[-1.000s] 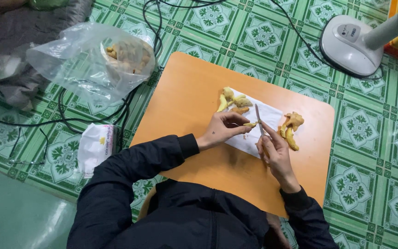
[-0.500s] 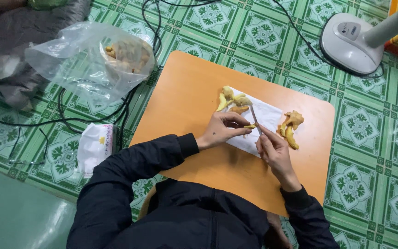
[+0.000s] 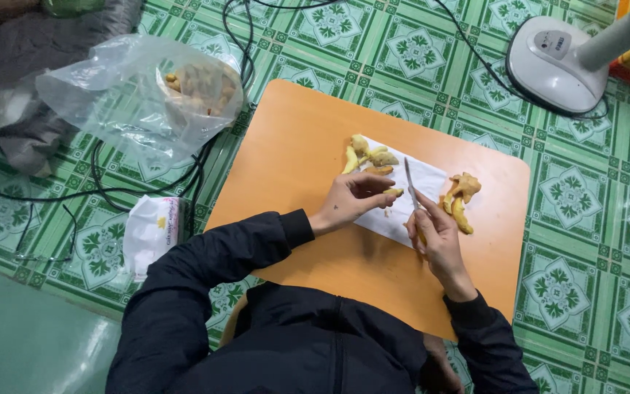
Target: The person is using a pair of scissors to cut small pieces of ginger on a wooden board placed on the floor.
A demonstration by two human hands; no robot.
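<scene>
Ginger piece (image 3: 392, 192) pinched, knife (image 3: 410, 182) gripped, clear bag (image 3: 140, 98) holding ginger roots (image 3: 198, 84)

Both your hands work close together, arms in black sleeves.

Your left hand (image 3: 348, 201) reaches forward from a bent elbow, palm down, its fingers (image 3: 373, 191) curled and pinched shut around a small piece at their tips. Your right hand (image 3: 435, 233) sits just beside it, wrist straight, forearm running back toward your body. Its fingers are wrapped tight in a grip, with the index finger laid out straight along the top, pointing away from you.
</scene>
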